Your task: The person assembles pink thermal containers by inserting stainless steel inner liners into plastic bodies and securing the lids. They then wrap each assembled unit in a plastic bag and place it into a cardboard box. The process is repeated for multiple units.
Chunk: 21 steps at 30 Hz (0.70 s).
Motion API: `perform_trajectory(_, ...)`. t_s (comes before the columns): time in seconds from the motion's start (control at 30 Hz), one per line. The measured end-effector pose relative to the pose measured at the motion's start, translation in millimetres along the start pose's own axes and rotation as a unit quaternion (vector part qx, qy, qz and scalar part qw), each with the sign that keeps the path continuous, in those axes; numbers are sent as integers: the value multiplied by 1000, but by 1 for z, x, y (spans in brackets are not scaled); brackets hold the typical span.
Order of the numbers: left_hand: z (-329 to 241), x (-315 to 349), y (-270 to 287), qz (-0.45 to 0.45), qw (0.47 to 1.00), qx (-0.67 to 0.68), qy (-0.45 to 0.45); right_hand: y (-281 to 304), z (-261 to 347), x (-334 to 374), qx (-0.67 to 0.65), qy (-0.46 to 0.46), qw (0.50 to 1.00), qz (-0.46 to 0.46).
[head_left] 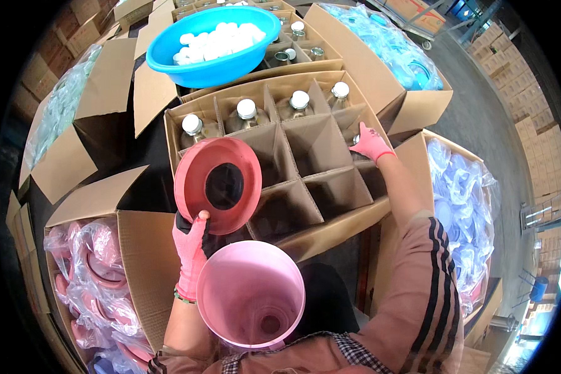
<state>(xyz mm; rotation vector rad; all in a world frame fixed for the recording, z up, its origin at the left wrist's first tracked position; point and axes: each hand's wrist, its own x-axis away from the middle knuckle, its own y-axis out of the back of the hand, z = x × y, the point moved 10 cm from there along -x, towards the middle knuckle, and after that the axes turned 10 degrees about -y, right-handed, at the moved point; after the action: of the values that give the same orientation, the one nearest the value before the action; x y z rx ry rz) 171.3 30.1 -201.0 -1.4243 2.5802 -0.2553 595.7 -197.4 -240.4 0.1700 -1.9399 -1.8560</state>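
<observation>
Our left hand (192, 249), in a pink glove, is clamped on the rim of a round red lid (193, 181), thumb over its edge, holding it tilted beyond a pink bucket (246, 290). Our right arm stretches forward, the gloved right hand (372, 144) dipping into the divided carton's (336, 234) right side; we cannot tell whether its fingers close around the shiny object (356, 139) there.

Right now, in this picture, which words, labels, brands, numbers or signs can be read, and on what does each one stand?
None can be read with certainty.
Right hand: small dark marks on the pink glove, too small to read.
Stacked cartons at the far right: any print is too small and blurred.
Pink lid and pink bucket: no lettering visible.
</observation>
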Motion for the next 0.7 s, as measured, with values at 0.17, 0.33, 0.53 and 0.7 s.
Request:
perform_trajectory(0.17,3,0,-1,-1,999,-35,23,-21,-23,-8,-18,-31,999,0)
perform_trajectory(0.33,-8,2,-8,-5,999,50,10,-18,-42,11,-94,-83,992,-34)
perform_trajectory(0.53,-31,3,-17,9,987,158,-16,96,-39,50,-134,-43,979,-150)
perform_trajectory(0.7,32,-24,57,-79,946,308,-55,239,-19,149,-180,52,965,-181)
